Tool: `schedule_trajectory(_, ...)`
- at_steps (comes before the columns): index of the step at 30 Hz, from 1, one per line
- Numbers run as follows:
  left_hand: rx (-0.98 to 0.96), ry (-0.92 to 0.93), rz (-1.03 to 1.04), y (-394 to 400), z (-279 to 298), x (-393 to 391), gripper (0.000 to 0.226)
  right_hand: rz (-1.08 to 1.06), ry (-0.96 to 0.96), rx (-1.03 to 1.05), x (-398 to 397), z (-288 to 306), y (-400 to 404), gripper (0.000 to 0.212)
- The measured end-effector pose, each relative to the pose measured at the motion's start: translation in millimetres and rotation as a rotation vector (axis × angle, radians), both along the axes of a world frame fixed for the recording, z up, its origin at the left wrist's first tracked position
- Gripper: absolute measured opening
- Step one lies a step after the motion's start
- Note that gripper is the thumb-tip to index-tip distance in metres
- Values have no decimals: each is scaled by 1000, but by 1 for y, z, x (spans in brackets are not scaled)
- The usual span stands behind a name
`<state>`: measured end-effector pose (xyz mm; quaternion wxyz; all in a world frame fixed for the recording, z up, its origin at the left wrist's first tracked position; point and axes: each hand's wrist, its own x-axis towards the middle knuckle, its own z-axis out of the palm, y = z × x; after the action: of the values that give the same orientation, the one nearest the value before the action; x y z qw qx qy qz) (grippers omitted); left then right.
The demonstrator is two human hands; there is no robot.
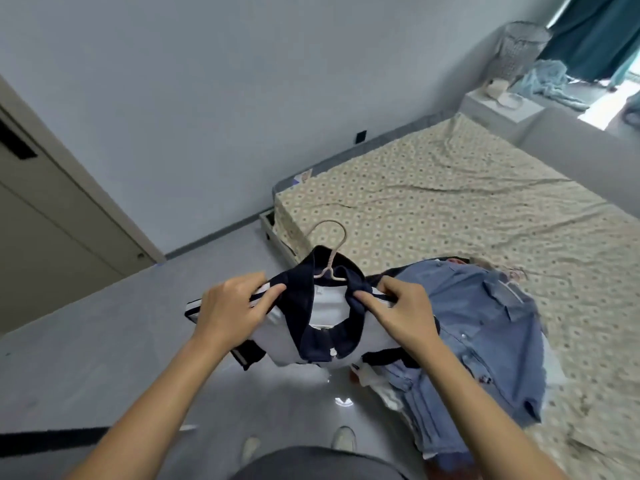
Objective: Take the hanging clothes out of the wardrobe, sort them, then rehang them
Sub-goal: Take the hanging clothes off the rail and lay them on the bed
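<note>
I'm holding a white polo shirt [332,306] with a navy collar out in front of me, over the grey floor [104,341], just off the near corner of the bed [450,209]. My left hand [230,308] is pinching the left shoulder by the collar, thumb and fingers closing on the fabric, so that grip is closed on the shirt. My right hand [403,315] is doing the same on the right shoulder, fingertips pinching the navy collar edge. The shirt is sitting on a pale hanger [333,251]: its hook is sticking up past the collar toward the bed, its shoulders are hidden under the cloth. Navy-trimmed sleeves are hanging down on both sides. Just right of the shirt, a pile of clothes [485,337] is lying on the bed's near edge, with a blue denim shirt on top and lighter pieces under it. The bed is wearing a beige patterned sheet. A door [52,216] is standing at the left, and a teal curtain [595,32] is hanging at the far right.
</note>
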<state>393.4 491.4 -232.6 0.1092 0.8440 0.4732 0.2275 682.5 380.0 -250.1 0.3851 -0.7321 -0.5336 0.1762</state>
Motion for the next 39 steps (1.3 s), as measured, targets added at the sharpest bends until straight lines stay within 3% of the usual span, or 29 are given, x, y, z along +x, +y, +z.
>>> schedule_trajectory(11, 11, -8, -527, 56, -2, 99, 53, -504, -23, 13, -1, -4, -81, 59)
schedule_trajectory(23, 31, -43, -928, 42, 2, 211, 55, -936, -107, -14, 14, 9, -146, 60)
schedule_trajectory(31, 24, -26, -1028, 34, -19, 346, 52, -1052, -14, -52, 117, -10, -160, 60)
schedule_trajectory(39, -82, 187, -1084, 29, -86, 541, 25, -1074, 163, -227, 311, -81, -162, 61)
